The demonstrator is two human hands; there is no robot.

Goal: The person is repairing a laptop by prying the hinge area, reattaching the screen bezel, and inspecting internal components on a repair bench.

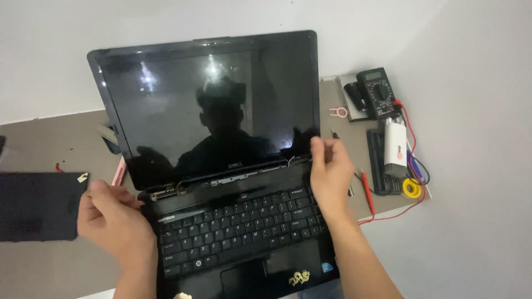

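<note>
From the head view, an open black laptop (221,182) is sitting on the grey desk (50,144), its dark screen (210,108) standing upright and facing the person. The strip between screen and keyboard is lying bare, with the hinges (166,191) showing.

The left hand (113,218) is resting at the laptop's near left corner, just beside the left hinge; its grip is curled loosely, and whether it is pinching anything cannot be told. The right hand (330,174) is touching the lower right corner of the screen, its grip closing on the screen's edge with the fingers raised along it.

A flat black panel (36,206) is lying on the desk to the left, well apart from the laptop. To the far right, a black multimeter (377,91) is sitting with red leads (368,194) trailing toward the near edge. Near it a white brush tool (395,147) is lying across a black tray (378,163), beside a yellow roll (412,188). A pink ring tool (338,112) is lying just right of the screen.
</note>
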